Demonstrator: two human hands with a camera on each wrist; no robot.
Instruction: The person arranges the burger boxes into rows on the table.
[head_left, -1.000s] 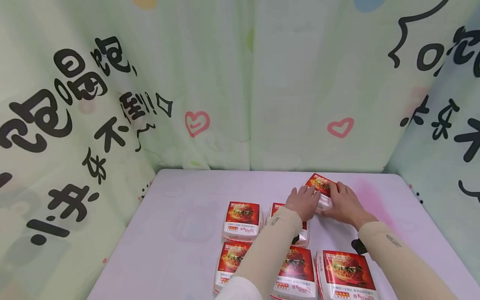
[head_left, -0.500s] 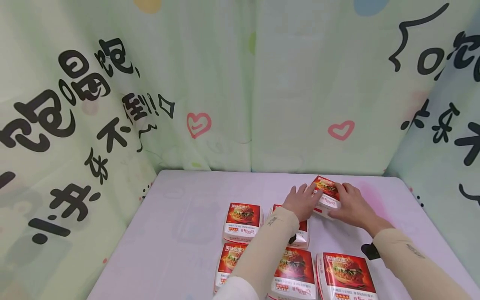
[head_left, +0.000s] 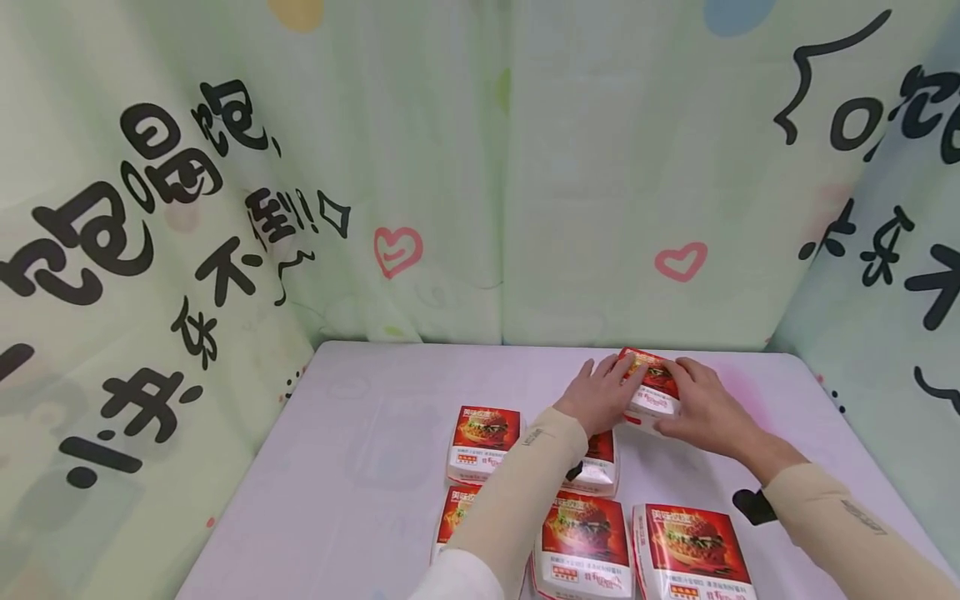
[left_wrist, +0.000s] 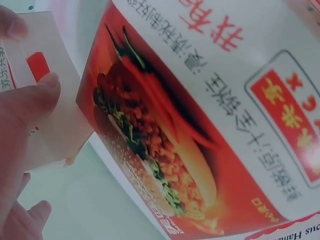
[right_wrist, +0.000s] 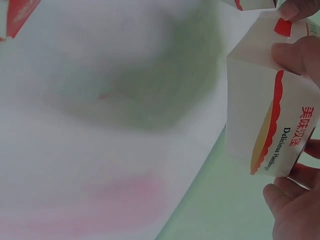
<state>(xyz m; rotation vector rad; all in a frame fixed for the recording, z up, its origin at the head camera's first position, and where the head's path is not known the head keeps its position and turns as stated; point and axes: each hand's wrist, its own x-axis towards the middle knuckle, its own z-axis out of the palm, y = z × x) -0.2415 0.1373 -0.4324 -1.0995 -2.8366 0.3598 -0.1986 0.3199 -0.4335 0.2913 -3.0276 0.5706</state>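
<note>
At the back right of the table, a red-and-white burger box (head_left: 651, 400) is between my two hands. My left hand (head_left: 602, 393) holds its left side; in the left wrist view the thumb (left_wrist: 37, 102) presses the white front wall. My right hand (head_left: 712, 410) grips the right side, and the right wrist view shows its thumb (right_wrist: 300, 56) on the front and fingertips (right_wrist: 282, 197) by the far end. A similar burger box (head_left: 600, 467) lies just below my left forearm, partly hidden by it; its burger picture fills the left wrist view.
More burger boxes lie flat in rows: one (head_left: 483, 442) at the left, one (head_left: 585, 537) at the front middle and one (head_left: 693, 550) at the front right. Another box (head_left: 455, 508) is mostly behind the left sleeve. Printed curtains (head_left: 577, 208) hang behind the white table (head_left: 337, 467).
The held box has shifted slightly right over the second, then a little back left, and turned straighter. My right forearm has swung right and the left sleeve has moved a little left.
</note>
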